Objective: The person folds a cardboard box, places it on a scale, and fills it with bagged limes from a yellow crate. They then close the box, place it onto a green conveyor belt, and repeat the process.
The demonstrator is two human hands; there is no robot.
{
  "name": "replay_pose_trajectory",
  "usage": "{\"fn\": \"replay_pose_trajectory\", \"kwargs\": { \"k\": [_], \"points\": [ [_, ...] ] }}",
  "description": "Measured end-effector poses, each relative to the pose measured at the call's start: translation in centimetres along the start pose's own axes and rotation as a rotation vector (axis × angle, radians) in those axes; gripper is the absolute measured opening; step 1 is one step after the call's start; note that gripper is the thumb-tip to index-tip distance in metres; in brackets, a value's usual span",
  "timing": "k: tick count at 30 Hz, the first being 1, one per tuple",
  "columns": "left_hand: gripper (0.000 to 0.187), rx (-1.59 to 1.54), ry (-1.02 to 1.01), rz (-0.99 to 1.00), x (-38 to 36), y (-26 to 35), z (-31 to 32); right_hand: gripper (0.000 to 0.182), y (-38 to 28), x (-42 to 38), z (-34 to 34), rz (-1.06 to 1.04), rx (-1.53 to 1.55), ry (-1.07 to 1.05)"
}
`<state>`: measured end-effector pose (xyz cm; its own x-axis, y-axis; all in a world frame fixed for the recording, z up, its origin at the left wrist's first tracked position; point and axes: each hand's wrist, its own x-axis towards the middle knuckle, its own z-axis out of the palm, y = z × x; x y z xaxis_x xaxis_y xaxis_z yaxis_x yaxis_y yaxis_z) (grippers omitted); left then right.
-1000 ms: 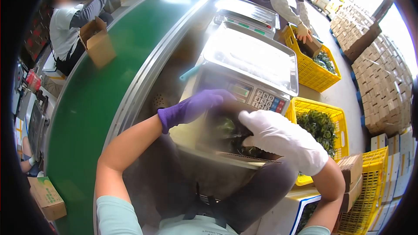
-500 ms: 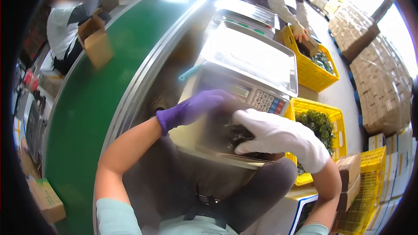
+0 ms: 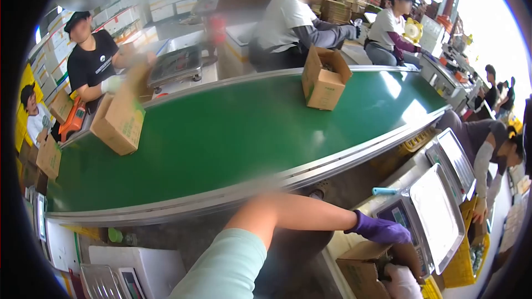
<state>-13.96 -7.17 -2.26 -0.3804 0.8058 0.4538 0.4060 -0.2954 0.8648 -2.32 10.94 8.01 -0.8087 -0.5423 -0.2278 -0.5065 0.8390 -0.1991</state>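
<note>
My left hand (image 3: 382,229), in a purple glove, lies over the top of a cardboard box (image 3: 360,277) at the lower right, its fingers bent over the flap. My right hand (image 3: 403,281), in a white glove, is at the box opening; its fingers are partly hidden inside. Dark contents show faintly between the hands. Just beyond the box stands a scale with a bare metal tray (image 3: 438,218) and a keypad. A light-blue handled tool (image 3: 384,191) lies beside the scale.
A green conveyor belt (image 3: 221,138) crosses the view, bearing an open carton (image 3: 327,86) and another carton (image 3: 119,122) at the left. Several co-workers sit or stand beyond it. A person at the right bends over a yellow crate (image 3: 463,274). White foam box (image 3: 138,266), lower left.
The view has swung left, so the belt now runs across it and my hands appear at the lower right. My left hand has come over the box flap.
</note>
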Motion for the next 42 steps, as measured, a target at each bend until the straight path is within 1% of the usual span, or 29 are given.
{"fn": "replay_pose_trajectory", "kwargs": {
  "k": [2, 4, 5, 6, 7, 8, 10, 12, 14, 18, 19, 20, 21, 22, 23, 24, 26, 27, 28, 29, 30, 31, 32, 35, 36, 38, 39, 40, 42],
  "points": [
    [0.029, -0.024, 0.058, -0.021, -0.2, 1.0, 0.0, 0.032, -0.2, -0.5, -0.8, 0.099, 0.187, -0.183],
    [0.032, 0.212, 0.037, 0.285, 0.0, -3.6, -0.1, 0.033, -0.3, -2.1, -2.6, 0.033, 0.274, -0.253],
    [0.035, 0.226, 0.045, 0.239, -0.4, -2.6, -0.4, 0.037, -0.2, -3.3, -3.0, -0.033, 0.230, -0.066],
    [0.032, 0.133, -0.005, 0.022, -0.5, -0.9, -0.6, 0.042, -0.2, -4.9, -3.3, -0.092, 0.164, 0.112],
    [0.046, -0.128, -0.058, -0.188, -0.4, 0.7, -1.0, 0.043, -0.6, -6.7, -4.2, 0.169, 0.363, 0.151],
    [0.046, -0.196, -0.136, -0.138, -0.3, 1.3, -1.7, 0.045, -0.6, -8.5, -4.9, 0.420, 0.551, 0.222],
    [0.050, -0.206, -0.241, -0.180, -0.3, 2.4, -3.0, 0.052, 1.8, -11.5, -3.5, 0.681, 0.551, 0.419],
    [0.055, -0.156, -0.281, -0.259, -0.2, 3.3, -3.6, 0.061, 3.4, -11.9, -0.5, 0.638, 0.785, 0.550],
    [0.063, -0.355, -0.232, -0.357, -0.4, 4.2, -2.8, 0.084, 5.3, -10.6, 3.1, 0.420, 1.209, 0.552],
    [0.075, -0.219, -0.013, -0.458, 0.2, 3.8, 0.8, 0.081, 4.5, -5.6, 7.4, 0.448, 1.316, 0.621],
    [0.072, -0.123, 0.030, -0.355, 0.0, 3.6, 0.9, 0.070, 4.0, -5.0, 6.8, 0.458, 1.293, 0.685],
    [0.069, -0.026, 0.069, -0.247, 0.0, 3.3, 0.9, 0.070, 4.5, -4.9, 7.2, 0.443, 1.306, 0.690],
    [0.056, 0.227, 0.074, -0.001, 0.1, 2.7, 0.8, 0.061, 5.2, -5.3, 7.8, 0.285, 1.094, 0.751],
    [0.056, 0.233, 0.068, -0.008, 0.2, 2.4, 0.6, 0.053, 5.5, -5.5, 8.0, 0.137, 0.877, 0.803],
    [0.050, 0.238, -0.057, 0.040, 0.1, 2.0, 0.2, 0.046, 5.4, -5.9, 8.1, 0.213, 0.867, 0.781],
    [0.044, 0.237, -0.182, 0.092, 0.1, 1.6, -0.1, 0.047, 6.0, -6.0, 7.6, 0.084, 0.481, 0.787],
    [0.046, 0.278, -0.270, 0.098, 0.5, 2.5, -0.7, 0.045, 7.0, -6.6, 5.2, -0.026, 0.164, 0.621],
    [0.052, 0.392, -0.330, 0.045, 0.6, 3.8, -1.1, 0.057, 6.3, -7.6, 3.5, 0.043, 0.256, 0.468],
    [0.058, 0.509, -0.384, -0.009, 0.5, 4.7, -1.6, 0.086, 7.0, -9.0, 3.3, 0.025, 0.495, 0.321],
    [0.071, 0.419, -0.365, -0.071, -0.2, 4.8, -1.6, 0.099, 7.4, -10.1, 3.3, -0.011, 0.724, 0.203],
    [0.071, 0.421, -0.356, -0.066, -0.4, 4.7, -1.7, 0.112, 7.4, -10.9, 3.3, -0.048, 0.948, 0.070],
    [0.063, 0.501, -0.345, 0.023, -0.4, 5.2, -1.7, 0.122, 5.9, -11.2, 3.0, -0.020, 0.794, 0.047],
    [0.056, 0.580, -0.332, 0.111, -0.5, 5.4, -1.6, 0.122, 5.1, -10.9, 3.5, -0.020, 0.784, 0.036],
    [0.055, 0.462, -0.297, 0.057, -1.4, 4.0, -1.4, 0.067, 2.9, -9.8, 5.2, 0.184, 0.738, 0.422],
    [0.055, 0.433, -0.252, 0.050, -1.9, 3.2, -1.1, 0.067, 2.9, -9.5, 6.1, 0.181, 0.728, 0.424],
    [0.054, 0.466, -0.189, 0.001, -2.3, 4.0, 0.4, 0.060, 2.8, -8.5, 7.9, 0.328, 0.971, 0.601],
    [0.066, 0.477, -0.205, -0.254, -2.4, 5.3, 1.5, 0.058, 2.0, -8.3, 7.6, 0.363, 0.996, 0.657],
    [0.063, 0.492, -0.131, -0.235, -2.9, 4.7, 2.4, 0.062, 1.4, -8.2, 7.8, 0.374, 1.095, 0.704],
    [0.070, 0.345, -0.016, -0.355, -2.2, 6.0, 2.9, 0.066, -0.8, -8.3, 7.7, 0.453, 1.089, 0.746]
  ]
}}
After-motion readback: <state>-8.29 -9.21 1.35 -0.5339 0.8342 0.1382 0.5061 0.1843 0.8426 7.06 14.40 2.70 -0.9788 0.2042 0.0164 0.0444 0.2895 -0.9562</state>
